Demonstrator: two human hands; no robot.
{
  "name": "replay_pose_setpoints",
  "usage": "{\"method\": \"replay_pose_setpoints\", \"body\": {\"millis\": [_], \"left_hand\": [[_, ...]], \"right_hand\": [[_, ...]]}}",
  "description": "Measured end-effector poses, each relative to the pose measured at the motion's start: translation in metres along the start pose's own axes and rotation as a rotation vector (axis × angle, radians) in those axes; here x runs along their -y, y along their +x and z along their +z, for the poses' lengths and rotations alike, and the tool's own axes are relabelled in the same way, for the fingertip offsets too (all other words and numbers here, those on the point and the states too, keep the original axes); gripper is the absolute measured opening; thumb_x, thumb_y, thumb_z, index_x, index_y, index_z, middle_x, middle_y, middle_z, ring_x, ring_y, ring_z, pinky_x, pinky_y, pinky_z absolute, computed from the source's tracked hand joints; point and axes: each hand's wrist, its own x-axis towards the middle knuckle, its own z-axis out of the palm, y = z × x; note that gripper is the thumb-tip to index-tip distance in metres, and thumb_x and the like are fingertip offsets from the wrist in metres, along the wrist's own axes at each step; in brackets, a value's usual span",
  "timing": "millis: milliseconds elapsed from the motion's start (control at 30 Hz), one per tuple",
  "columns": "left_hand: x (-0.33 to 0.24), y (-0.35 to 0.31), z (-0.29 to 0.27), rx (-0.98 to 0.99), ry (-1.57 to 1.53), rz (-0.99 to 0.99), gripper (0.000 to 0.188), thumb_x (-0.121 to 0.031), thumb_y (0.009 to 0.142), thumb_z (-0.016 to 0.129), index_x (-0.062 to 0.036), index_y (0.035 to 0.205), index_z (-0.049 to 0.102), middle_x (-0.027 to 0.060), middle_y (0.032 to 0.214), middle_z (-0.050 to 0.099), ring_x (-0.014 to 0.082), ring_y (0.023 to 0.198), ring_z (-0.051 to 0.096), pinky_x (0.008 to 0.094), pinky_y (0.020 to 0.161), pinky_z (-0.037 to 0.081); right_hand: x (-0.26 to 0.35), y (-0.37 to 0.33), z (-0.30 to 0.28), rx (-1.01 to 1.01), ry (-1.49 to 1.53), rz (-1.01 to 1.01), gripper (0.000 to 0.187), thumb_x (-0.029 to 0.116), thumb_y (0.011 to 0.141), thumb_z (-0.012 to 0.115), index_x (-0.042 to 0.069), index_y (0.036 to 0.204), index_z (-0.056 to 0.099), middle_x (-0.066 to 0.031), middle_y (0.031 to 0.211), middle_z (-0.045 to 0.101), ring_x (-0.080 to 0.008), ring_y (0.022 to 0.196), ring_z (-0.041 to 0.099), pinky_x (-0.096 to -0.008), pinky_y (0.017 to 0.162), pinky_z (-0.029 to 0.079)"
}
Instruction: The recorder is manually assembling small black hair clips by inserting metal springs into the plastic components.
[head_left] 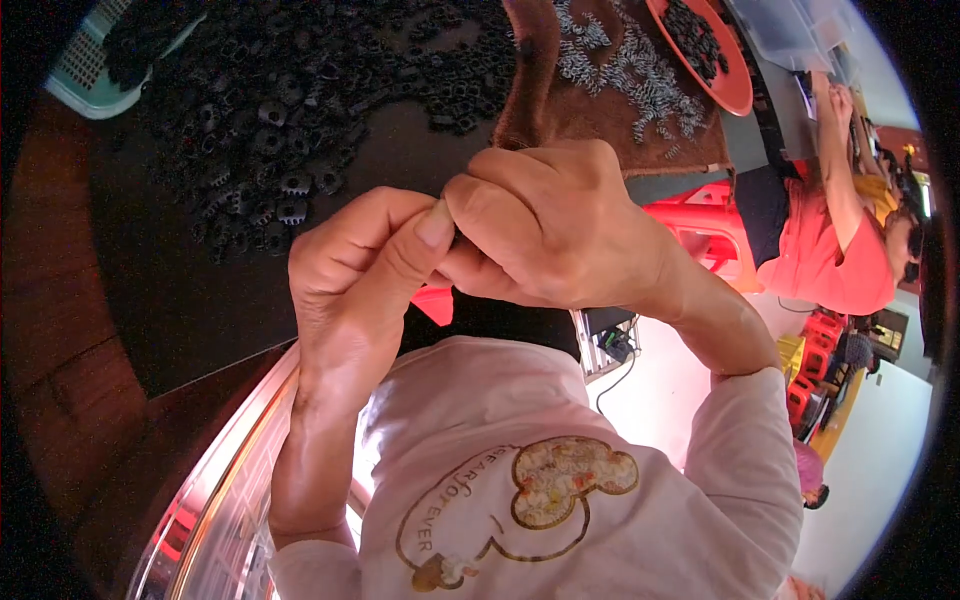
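Note:
My left hand (365, 250) and my right hand (555, 225) meet in front of my chest, above the near edge of the table. Both are closed, thumbs and fingers pinched tightly against each other. Only a small dark sliver shows between the fingertips; what they grip is otherwise hidden. Beyond my left hand spreads a heap of small black toothed plastic pieces (270, 112), which look like halves of hair claw clips. Past my right hand, many small metal springs (645, 85) lie scattered on a brown cloth (590, 140).
A red plate (735, 85) of small black pieces sits at the far right. At the far left is a green basket (85, 65) with black pieces. A red stool (715, 230) and a person in a red shirt (825, 260) are to the right.

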Motion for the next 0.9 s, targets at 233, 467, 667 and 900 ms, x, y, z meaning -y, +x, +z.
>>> {"method": "replay_pose_setpoints", "body": {"millis": [233,467,667,900], "left_hand": [[0.003,-0.003,-0.005,0.001,0.048,0.074,0.014,-0.01,0.092,0.06,0.0032,0.088,0.064,-0.0015,0.072,0.061,0.003,0.066,0.052,0.0187,0.06,0.044],[-0.001,0.0,-0.001,0.011,-0.088,0.052,0.017,-0.011,0.093,0.059,0.0051,0.092,0.063,0.0014,0.075,0.063,0.0051,0.069,0.058,0.0201,0.064,0.048],[-0.006,0.002,0.003,-0.018,0.008,0.012,0.012,-0.006,0.092,0.057,0.0047,0.09,0.062,0.0002,0.074,0.062,0.0047,0.067,0.057,0.0199,0.063,0.048],[-0.003,0.003,0.0,0.087,0.172,0.172,0.013,-0.007,0.091,0.059,0.005,0.085,0.061,0.0022,0.073,0.06,0.0042,0.064,0.053,0.0193,0.058,0.042]], "right_hand": [[0.002,0.001,0.001,-0.006,0.002,0.007,0.028,0.027,0.069,0.073,0.008,0.075,0.053,-0.0035,0.064,0.051,-0.0184,0.05,0.058,-0.0312,0.041,0.046],[-0.006,0.002,-0.008,-0.036,0.132,0.099,0.044,0.018,0.065,0.079,-0.002,0.097,0.057,-0.0089,0.074,0.057,-0.021,0.053,0.057,-0.0304,0.044,0.044],[0.002,0.005,-0.013,-0.019,0.094,0.108,0.026,0.024,0.072,0.07,0.006,0.082,0.054,-0.0065,0.068,0.053,-0.0228,0.056,0.06,-0.0348,0.044,0.047],[0.0,-0.007,-0.015,0.014,0.215,0.139,0.024,0.021,0.073,0.071,0.005,0.082,0.055,-0.0073,0.069,0.054,-0.0235,0.053,0.059,-0.0341,0.042,0.047]]}}
